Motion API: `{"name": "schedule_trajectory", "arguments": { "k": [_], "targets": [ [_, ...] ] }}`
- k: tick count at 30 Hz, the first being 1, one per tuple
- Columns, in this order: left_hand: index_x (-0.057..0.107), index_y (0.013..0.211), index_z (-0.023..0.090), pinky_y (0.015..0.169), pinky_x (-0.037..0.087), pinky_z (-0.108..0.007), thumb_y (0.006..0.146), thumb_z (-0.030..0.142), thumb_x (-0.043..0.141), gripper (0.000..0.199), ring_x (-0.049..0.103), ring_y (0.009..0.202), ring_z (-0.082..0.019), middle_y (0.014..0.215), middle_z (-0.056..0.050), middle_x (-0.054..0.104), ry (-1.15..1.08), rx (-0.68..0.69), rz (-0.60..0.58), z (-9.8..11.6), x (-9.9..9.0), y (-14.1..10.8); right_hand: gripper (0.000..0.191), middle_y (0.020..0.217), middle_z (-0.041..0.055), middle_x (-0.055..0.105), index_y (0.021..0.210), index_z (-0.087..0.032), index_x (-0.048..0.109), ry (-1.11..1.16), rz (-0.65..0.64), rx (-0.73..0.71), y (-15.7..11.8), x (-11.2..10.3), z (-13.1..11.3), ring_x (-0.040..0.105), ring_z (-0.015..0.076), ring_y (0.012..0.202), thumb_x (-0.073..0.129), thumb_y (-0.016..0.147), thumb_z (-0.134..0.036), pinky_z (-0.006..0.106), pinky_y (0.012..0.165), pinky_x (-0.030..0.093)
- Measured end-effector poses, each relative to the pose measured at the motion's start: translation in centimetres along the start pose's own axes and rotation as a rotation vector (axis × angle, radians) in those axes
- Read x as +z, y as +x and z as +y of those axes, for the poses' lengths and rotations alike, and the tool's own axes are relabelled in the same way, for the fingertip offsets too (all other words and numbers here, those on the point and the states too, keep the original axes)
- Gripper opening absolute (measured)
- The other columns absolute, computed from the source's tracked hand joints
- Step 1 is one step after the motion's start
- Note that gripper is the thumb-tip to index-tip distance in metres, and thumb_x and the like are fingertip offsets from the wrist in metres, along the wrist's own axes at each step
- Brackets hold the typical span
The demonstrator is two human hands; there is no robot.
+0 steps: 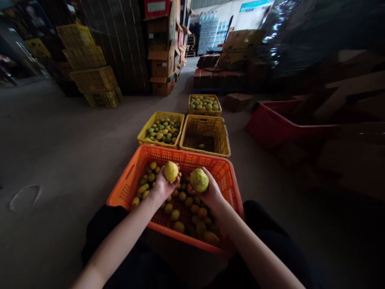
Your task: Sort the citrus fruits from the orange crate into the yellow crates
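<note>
A yellow lemon (pixel 171 171) rests in my left hand (pixel 163 185), with the fingers curled round its far side. My right hand (pixel 212 192) holds a greener lemon (pixel 199 180) between thumb and fingers. Both hands are above a large orange crate (pixel 186 237), apart from each other. Inside that crate lie several yellow and greenish lemons (pixel 175 214), spread over its slotted bottom. Beyond its far rim stand a yellow crate of green and yellow lemons (pixel 141 138) on the left and a yellow crate with one fruit visible (pixel 227 140) on the right.
Farther ahead stands another filled yellow crate (pixel 205 112). A red bin (pixel 264 128) is at the right. Stacked yellow crates (pixel 87 58) stand at the back left, and cardboard boxes (pixel 161 68) rise behind. My dark-clothed legs flank the orange crate.
</note>
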State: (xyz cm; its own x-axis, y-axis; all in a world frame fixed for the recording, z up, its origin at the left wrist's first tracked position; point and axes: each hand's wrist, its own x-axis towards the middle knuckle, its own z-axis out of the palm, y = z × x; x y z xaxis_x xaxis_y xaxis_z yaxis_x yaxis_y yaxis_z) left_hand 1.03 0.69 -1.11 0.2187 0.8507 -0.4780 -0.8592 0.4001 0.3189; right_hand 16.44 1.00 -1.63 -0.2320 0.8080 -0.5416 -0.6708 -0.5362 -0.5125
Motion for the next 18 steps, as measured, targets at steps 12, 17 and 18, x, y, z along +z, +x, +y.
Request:
{"name": "schedule_trajectory", "arguments": {
  "k": [12, 17, 18],
  "targets": [
    [0.059, 0.093, 0.009, 0.054, 0.054, -0.023, 0.087, 0.028, 0.041, 0.027, 0.063, 0.071, -0.017, 0.079, -0.010, 0.063, -0.052, -0.077, 0.082, -0.78, 0.37, 0.72, 0.013, 0.054, -0.0016, 0.059, 0.075, -0.020, 0.054, -0.054, 0.225, -0.056, 0.58, -0.76, 0.11, 0.057, 0.0143, 0.047, 0.052, 0.078, -0.033, 0.026, 0.046, 0.049],
    [0.058, 0.085, 0.010, 0.049, 0.052, -0.021, 0.084, 0.039, 0.050, 0.029, 0.061, 0.066, -0.015, 0.075, -0.009, 0.061, -0.013, -0.083, 0.111, -0.51, 0.56, 0.32, 0.016, 0.056, 0.0008, 0.060, 0.075, -0.020, 0.053, -0.016, 0.220, 0.059, 0.52, -0.76, 0.11, 0.057, 0.0158, 0.050, 0.048, 0.078, -0.034, 0.029, 0.048, 0.050],
    [0.058, 0.085, 0.010, 0.048, 0.052, -0.021, 0.085, 0.038, 0.047, 0.030, 0.060, 0.065, -0.015, 0.074, -0.009, 0.061, -0.004, -0.098, 0.116, -0.45, 0.50, 0.27, 0.014, 0.056, 0.0004, 0.059, 0.075, -0.020, 0.053, -0.005, 0.223, 0.050, 0.51, -0.73, 0.11, 0.057, 0.0156, 0.051, 0.049, 0.077, -0.034, 0.029, 0.049, 0.050]
  ]
}}
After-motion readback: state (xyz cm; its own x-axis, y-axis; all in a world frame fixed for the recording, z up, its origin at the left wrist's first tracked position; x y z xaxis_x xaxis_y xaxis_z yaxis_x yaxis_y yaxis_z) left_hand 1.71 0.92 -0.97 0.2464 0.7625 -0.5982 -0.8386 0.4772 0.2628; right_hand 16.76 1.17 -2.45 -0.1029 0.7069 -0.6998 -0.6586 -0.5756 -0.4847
